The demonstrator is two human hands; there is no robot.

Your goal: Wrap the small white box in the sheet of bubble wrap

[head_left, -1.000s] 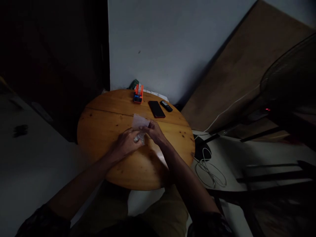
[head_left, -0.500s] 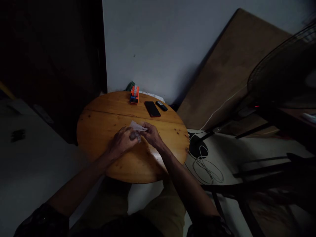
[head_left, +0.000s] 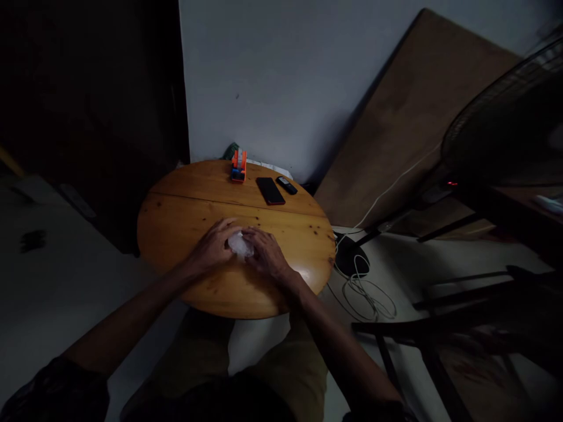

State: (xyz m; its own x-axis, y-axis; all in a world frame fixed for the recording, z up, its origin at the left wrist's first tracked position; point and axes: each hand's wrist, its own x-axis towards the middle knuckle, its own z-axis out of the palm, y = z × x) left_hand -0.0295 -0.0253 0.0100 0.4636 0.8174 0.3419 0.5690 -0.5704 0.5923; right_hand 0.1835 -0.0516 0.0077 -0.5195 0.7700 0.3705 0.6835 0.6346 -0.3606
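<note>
A small wad of thin, whitish see-through plastic [head_left: 241, 244] is bunched up over the front half of the round wooden table [head_left: 176, 246]. My left hand [head_left: 215, 246] curves around its left side, and my right hand [head_left: 266, 251] closes on it from the right. The fingers of both hands are bent and press against the plastic. Whether anything lies inside the wad, I cannot tell.
Toward the back of the table are an orange tape dispenser [head_left: 238, 166], a black smartphone [head_left: 270, 191] and a small keypad phone [head_left: 287, 185]. A brown board [head_left: 396, 117] leans on the wall. On the right stand a fan [head_left: 505, 117] and coiled cable [head_left: 369, 293].
The loose plastic flap that stood up between my hands is now gathered into a rounder wad. My right hand has come down and turned to cup it from the side.
</note>
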